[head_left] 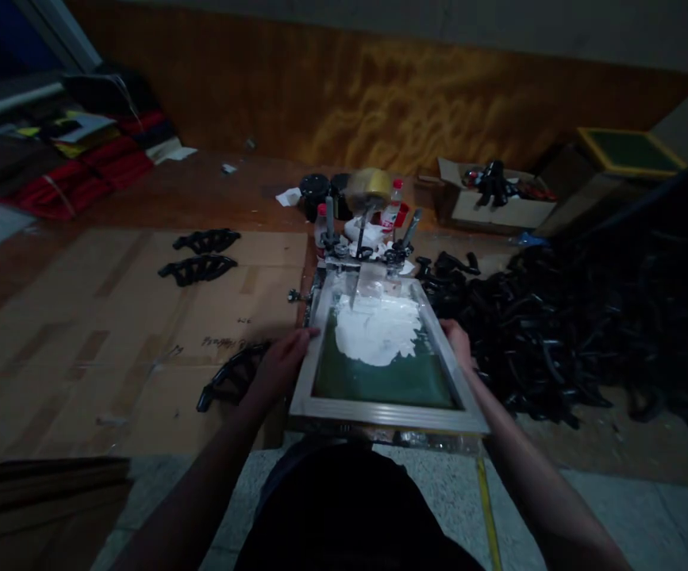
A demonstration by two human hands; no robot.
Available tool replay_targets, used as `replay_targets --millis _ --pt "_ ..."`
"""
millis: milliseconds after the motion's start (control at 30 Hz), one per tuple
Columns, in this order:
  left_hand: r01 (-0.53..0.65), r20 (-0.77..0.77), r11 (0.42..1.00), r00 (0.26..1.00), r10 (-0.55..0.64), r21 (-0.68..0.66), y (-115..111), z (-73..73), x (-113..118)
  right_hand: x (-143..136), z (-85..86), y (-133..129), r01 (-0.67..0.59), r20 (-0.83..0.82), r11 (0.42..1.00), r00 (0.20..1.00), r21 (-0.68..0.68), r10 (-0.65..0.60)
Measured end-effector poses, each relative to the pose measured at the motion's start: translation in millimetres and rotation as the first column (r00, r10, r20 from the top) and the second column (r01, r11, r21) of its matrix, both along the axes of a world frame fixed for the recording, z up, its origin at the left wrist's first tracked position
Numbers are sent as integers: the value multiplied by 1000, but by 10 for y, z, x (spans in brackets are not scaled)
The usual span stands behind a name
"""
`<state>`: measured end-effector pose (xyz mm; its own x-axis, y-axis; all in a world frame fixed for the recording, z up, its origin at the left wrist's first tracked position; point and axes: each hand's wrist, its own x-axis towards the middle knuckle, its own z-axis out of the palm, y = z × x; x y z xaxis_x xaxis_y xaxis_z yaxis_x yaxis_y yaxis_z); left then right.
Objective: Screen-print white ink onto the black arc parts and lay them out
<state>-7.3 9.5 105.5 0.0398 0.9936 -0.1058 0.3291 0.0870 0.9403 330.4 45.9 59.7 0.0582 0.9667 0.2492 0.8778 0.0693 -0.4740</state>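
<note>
From where I sit, I make out two bare hands, the left hand [278,365] and the right hand [459,345], each running into a slim bare forearm that widens toward my lower edge of view. Between the left forearm [206,484] and the right forearm [534,476], I get a broad, rounded patch of clothing [349,515], so black that I can't pick out a seam or fold in its middle. Along its upper left side I catch a thin edge of dark bluish cloth [281,466], smooth but too dim for me to name the garment.
</note>
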Motion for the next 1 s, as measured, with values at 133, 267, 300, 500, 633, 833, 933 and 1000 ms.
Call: replay_targets --millis 133,267,300,500,633,833,933,1000 --pt "37 40 973 999 -29 -228 -157 -628 -2 -200 294 340 8 153 995 988 99 -23" --pt "39 -7 967 999 -42 -251 -120 -1000 29 -827 429 517 -216 304 966 919 -143 251" --pt "40 -4 967 999 -42 -253 -109 -1041 31 -939 415 499 -240 310 940 899 -242 310" --pt "29 29 962 999 -22 -271 -115 -1111 16 -979 263 -26 -494 297 740 699 -456 650" --pt "17 1 962 1000 -17 -273 -120 -1081 22 -859 345 -135 -651 216 586 560 -483 800" --pt "31 23 962 999 -25 -271 -132 -957 42 -896 127 -194 -589 274 746 696 -311 664" --pt "16 13 958 1000 -13 -285 -140 -923 53 -856 35 -351 -657 211 688 658 -307 723" --pt "11 29 958 1000 -3 -288 -136 -884 55 -860 97 -322 -653 154 686 679 -320 718"
